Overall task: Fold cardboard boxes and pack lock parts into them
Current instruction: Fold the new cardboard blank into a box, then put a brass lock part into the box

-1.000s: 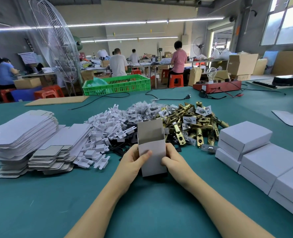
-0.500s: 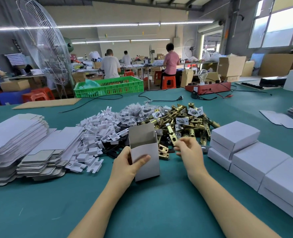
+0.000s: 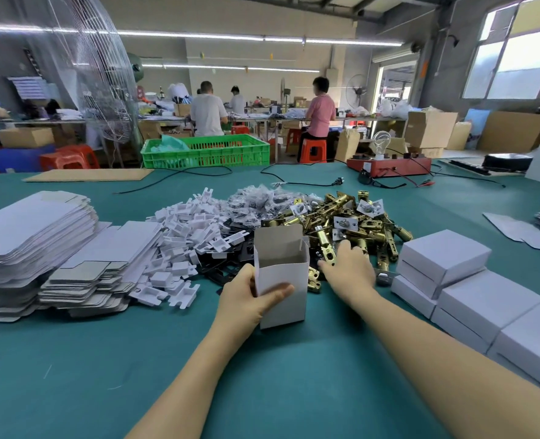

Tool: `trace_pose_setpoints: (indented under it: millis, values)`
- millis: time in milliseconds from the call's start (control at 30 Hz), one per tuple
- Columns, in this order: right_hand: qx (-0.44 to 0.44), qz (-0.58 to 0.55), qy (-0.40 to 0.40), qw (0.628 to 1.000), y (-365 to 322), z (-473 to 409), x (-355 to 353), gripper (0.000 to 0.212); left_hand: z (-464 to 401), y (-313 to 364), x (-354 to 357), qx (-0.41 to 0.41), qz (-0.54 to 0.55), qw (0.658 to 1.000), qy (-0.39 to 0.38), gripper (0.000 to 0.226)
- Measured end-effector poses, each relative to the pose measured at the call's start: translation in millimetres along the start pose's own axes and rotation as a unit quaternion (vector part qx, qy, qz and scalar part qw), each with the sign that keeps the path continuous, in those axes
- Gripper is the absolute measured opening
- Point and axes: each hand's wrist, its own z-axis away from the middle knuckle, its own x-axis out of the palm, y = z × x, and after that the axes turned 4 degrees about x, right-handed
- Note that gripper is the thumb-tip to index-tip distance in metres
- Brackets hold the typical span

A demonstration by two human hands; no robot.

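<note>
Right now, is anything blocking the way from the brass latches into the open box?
Nothing visible blocks it. The open box, upright in the left hand, has its top flap raised at the back, and the right hand already reaches the brass latches beside it.

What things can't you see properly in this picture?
All in the head view:
- Inside of the open box: its own front wall hides the bottom, so what it holds cannot be told.
- Right hand fingers: the back of the hand covers them among the brass lock parts, so a grip cannot be told.
- Left hand fingers: behind the box.
- White closed boxes: cut off by the right edge.
- Small bagged parts: too small.
</note>
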Motion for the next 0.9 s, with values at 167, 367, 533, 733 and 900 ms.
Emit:
trace_pose_setpoints:
  millis: [167, 367, 533, 733, 900]
  values:
    - [0.035, 0.043, 0.015, 0.998, -11, 1, 4, 0.029, 0, 1, -1, -0.005, -0.004, 1.0, -0.001, 0.053]
    - [0.036, -0.058, -0.003, 0.998, -11, -2, -12, 0.026, 1, 3, -2, -0.009, -0.006, 1.0, -0.002, 0.06]
    - [-0.017, -0.12, 0.037, 0.992, -5, -5, -21, 0.021, 1, 2, -2, -0.01, -0.012, 1.0, -0.003, 0.05]
    - [-0.024, -0.231, 0.074, 0.97, 11, -7, -22, 0.017, 1, -2, -1, -0.02, 0.004, 1.0, 0.002, 0.051]
    - [0.009, -0.338, 0.068, 0.939, 22, -6, -20, 0.019, -2, -5, -2, -0.024, 0.007, 1.0, 0.001, 0.054]
